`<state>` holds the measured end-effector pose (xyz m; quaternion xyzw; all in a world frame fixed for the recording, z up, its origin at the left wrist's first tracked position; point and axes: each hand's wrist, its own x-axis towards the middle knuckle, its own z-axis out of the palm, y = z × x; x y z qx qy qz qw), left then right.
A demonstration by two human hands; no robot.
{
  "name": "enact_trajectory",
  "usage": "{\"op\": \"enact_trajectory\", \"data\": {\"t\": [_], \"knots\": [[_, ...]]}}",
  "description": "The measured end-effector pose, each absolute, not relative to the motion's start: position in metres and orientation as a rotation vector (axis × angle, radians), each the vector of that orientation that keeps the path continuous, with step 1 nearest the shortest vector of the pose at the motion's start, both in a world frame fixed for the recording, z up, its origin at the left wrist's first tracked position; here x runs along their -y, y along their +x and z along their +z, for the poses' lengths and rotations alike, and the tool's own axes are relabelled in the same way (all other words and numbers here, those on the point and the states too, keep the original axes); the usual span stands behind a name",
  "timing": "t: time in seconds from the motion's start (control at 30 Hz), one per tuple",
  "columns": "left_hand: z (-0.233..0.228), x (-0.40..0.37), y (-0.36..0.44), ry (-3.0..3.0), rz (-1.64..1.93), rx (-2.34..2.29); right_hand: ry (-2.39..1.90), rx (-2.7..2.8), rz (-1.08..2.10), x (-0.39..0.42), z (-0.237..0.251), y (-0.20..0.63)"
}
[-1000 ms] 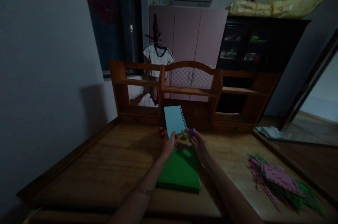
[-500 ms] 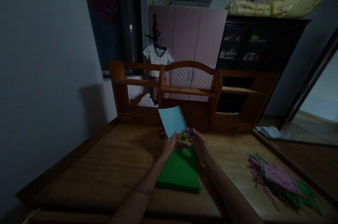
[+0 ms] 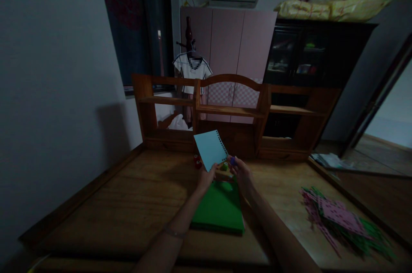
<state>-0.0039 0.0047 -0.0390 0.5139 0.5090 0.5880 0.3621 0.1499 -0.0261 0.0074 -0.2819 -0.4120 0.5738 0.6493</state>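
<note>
The left hand (image 3: pixel 205 177) pinched a light-blue sheet (image 3: pixel 210 149) with 1 punched edge above the table's far middle, the right hand (image 3: pixel 242 175) gripped a small purple punch (image 3: pixel 233 161), and most edges looked unpunched.

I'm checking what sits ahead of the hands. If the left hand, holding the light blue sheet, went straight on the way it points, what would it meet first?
Probably the red punch on the desk just beyond the left hand, then the wooden shelf unit; depth is hard to judge in this dim view.
</note>
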Motion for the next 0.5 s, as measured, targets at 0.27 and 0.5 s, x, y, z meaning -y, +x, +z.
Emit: {"op": "enact_trajectory", "data": {"t": [0.27, 0.5], "knots": [[-0.041, -0.006, -0.004, 1.328, 1.545, -1.273, -0.688, 0.941, 1.265, 0.026, 0.006, 0.149], [-0.029, 0.001, -0.008, 1.276, 1.57, -1.329, -0.727, 0.972, 1.257, 0.03, 0.014, 0.147]]}}
